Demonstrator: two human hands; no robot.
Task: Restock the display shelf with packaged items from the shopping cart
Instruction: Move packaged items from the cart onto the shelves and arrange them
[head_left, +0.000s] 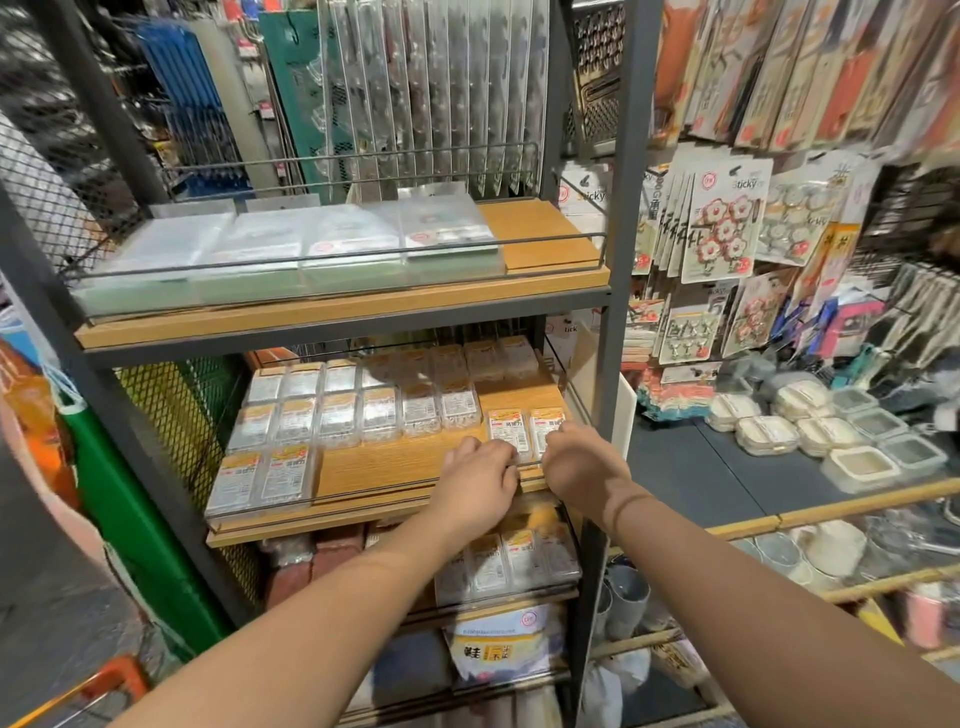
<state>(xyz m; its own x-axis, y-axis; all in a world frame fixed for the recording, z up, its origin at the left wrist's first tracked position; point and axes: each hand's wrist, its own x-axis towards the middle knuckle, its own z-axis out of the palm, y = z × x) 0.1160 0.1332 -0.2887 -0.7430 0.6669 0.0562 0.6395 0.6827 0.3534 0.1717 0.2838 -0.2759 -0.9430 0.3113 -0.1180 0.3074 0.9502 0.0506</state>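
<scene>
Both hands' grip: left hand and right hand, fingers curled onto two packaged items at the middle display shelf front-right edge; risk: packs nudged past the low front lip, falling.

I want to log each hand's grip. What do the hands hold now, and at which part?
Each hand rests on the near end of one packet: left hand on the left packet, right hand on the right packet. A closed grip cannot be confirmed.
</scene>
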